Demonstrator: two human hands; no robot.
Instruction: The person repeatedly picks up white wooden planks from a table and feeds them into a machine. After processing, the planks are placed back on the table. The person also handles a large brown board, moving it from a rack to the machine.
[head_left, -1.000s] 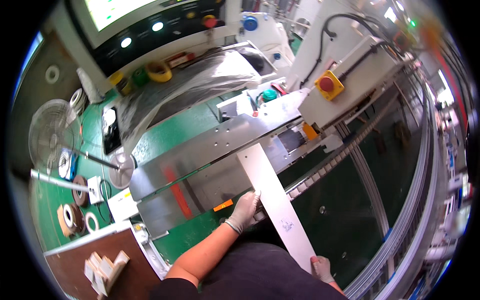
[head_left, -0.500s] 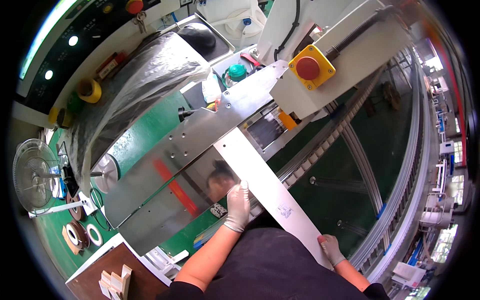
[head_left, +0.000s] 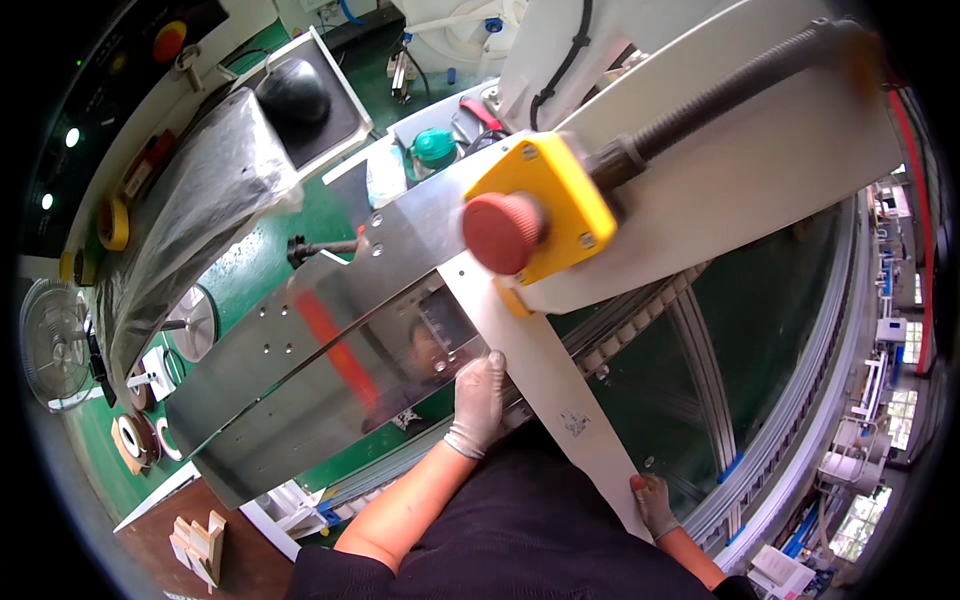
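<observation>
A long white panel [head_left: 548,370] slants from the steel machine plate [head_left: 290,375] down towards my body. It has a small hole near its far end and a printed mark lower down. My left hand [head_left: 478,400], in a pale glove, is closed on the panel's left edge, thumb along the edge and fingers hidden underneath. Lower down, my right hand [head_left: 654,503], also gloved, grips the right edge with the thumb showing. The far end of the panel lies against the plate, beneath a yellow box with a red push button [head_left: 535,215].
A white machine arm [head_left: 720,190] with a ribbed cable reaches over the right side. Metal rails [head_left: 800,390] curve beyond it. At left are plastic sheeting [head_left: 205,185], a control panel [head_left: 60,130] and a fan [head_left: 55,335]. Wood pieces [head_left: 200,545] lie on a brown board at lower left.
My view has shifted forward and to the right, so the red button looks larger and nearer. Both hands keep their hold on the panel, whose far end now sits beside the button box.
</observation>
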